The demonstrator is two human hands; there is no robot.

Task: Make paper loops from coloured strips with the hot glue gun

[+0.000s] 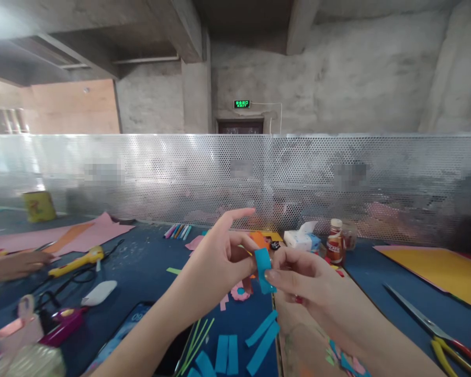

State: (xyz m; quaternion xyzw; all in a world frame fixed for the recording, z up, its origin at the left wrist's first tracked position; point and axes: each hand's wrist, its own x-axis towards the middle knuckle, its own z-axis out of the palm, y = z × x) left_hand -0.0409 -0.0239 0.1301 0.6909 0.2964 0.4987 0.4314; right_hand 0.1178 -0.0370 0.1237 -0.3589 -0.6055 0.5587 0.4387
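One curved strip of bright blue paper [262, 262] was held up above the dark blue tabletop [141, 259], between the bare left hand [225, 256] and the bare right hand [314, 280]. The left grip was narrow, pinching the strip at its left edge, with one finger stretched out to the right above it. The right grip was narrow too, its thumb pressed on the strip's lower right part.

On the near side lay several flat blue paper strips [233, 355], with thin light-green paper strips [200, 343] to their left. A pink paper flower with a blue centre [240, 298] lay just beyond. On the right were metal scissors with red and yellow handles [430, 325], and on the far left, a co-worker's hand [18, 263] rested near a yellow glue gun [76, 263].
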